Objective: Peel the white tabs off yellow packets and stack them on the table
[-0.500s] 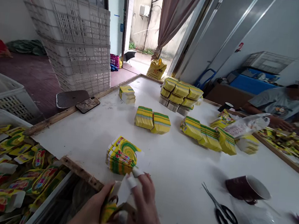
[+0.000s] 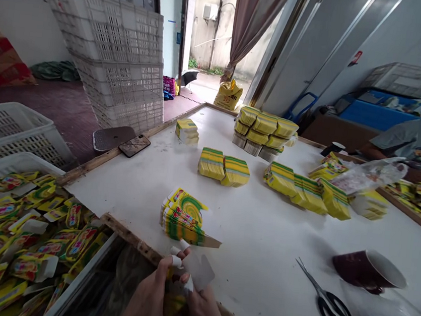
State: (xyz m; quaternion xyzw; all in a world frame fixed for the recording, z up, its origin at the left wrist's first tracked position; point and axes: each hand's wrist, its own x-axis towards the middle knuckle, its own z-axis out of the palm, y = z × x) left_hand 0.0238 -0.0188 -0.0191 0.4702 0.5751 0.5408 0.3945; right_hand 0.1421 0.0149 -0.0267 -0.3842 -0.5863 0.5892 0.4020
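Observation:
My left hand [image 2: 151, 296] and my right hand [image 2: 203, 307] are together at the table's near edge, with white coverings on several fingertips. Between them is a small yellow carton [image 2: 175, 298], partly hidden by the fingers. Its pale flap [image 2: 200, 268] sticks out to the right. Both hands are closed on the carton. Just beyond the fingers lies a pile of flat printed cartons [image 2: 185, 211] in yellow and green, and one flap at its near right juts out over the white tabletop [image 2: 146, 186].
Stacks of flat cartons [image 2: 224, 167] stand farther back. To the left, a white crate [image 2: 24, 159] is full of yellow cartons. Scissors [image 2: 326, 298], a dark mug [image 2: 358, 266] and a phone [image 2: 135, 145] lie about. A person [image 2: 413, 143] sits at the right.
My right hand has drawn back from the near side of the pile to meet my left hand around the carton. A flap now sticks out of the pile. The view has swung slightly left.

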